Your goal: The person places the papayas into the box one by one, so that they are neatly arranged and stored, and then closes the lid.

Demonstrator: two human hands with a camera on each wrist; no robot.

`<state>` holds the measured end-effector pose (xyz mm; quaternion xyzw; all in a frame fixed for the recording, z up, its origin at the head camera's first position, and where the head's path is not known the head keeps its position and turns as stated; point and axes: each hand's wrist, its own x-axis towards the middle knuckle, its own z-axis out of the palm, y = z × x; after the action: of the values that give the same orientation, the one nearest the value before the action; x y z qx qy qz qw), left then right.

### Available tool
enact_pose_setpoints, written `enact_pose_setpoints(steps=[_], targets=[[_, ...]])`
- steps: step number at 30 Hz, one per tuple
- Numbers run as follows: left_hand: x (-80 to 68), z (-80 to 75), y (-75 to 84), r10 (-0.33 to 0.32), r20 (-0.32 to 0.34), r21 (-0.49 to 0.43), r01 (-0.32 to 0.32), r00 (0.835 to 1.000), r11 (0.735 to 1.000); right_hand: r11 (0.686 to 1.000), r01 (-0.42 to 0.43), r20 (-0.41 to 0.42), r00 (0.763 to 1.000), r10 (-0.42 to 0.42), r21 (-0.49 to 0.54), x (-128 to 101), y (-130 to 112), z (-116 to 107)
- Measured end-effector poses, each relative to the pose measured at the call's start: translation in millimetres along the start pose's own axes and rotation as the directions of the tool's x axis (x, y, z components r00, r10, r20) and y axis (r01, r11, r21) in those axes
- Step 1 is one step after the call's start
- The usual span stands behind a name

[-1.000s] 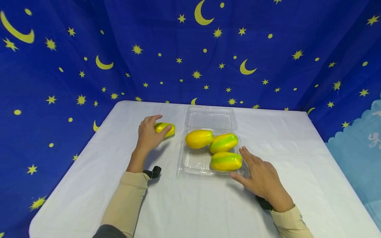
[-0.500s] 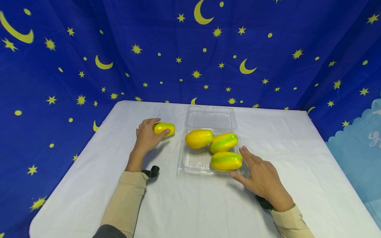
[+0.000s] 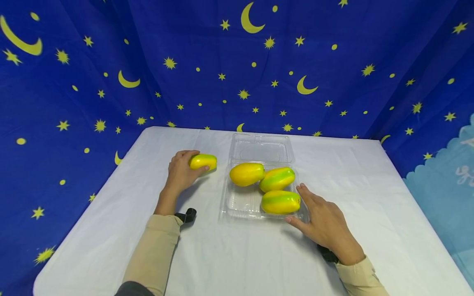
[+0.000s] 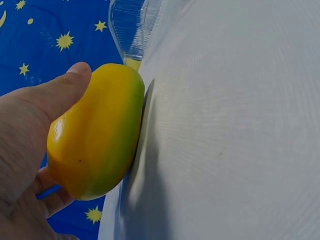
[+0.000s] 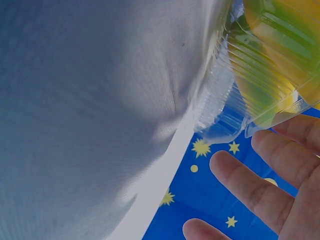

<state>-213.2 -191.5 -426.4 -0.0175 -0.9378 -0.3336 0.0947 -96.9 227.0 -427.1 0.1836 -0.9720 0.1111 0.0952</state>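
Observation:
In the head view, my left hand holds a yellow-green papaya low over the white table, left of a clear plastic clamshell box. In the left wrist view, its thumb lies along one side of the papaya, with fingers behind the other. Inside the box's base sit three more papayas: one at upper left, one beside it and one at front right. My right hand rests against the box's right front corner, fingers extended. The right wrist view shows its fingers along the clear rim.
The box's lid lies folded back toward the table's far edge. White cloth covers the table. A blue curtain with moons and stars hangs behind and at the left; light blue fabric hangs at the right.
My left hand has shifted slightly back and left around the papaya, its thumb lower on the near side. The right hand, box and three papayas in it stay put.

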Motion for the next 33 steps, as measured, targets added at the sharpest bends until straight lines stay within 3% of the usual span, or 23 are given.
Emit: enact_pose_setpoints(steps=[13, 33], targets=[[0.2, 4.2, -3.3, -0.028, 0.011, -0.064, 0.029, 1.0, 0.998, 1.0, 0.001, 0.001, 1.0, -0.001, 0.002, -0.9, 0.7, 0.0], [2.2, 3.6, -3.7, -0.036, -0.002, -0.081, 0.035, 0.999, 0.996, 1.0, 0.008, 0.009, 1.0, -0.008, -0.013, 0.6, 1.9, -1.7]])
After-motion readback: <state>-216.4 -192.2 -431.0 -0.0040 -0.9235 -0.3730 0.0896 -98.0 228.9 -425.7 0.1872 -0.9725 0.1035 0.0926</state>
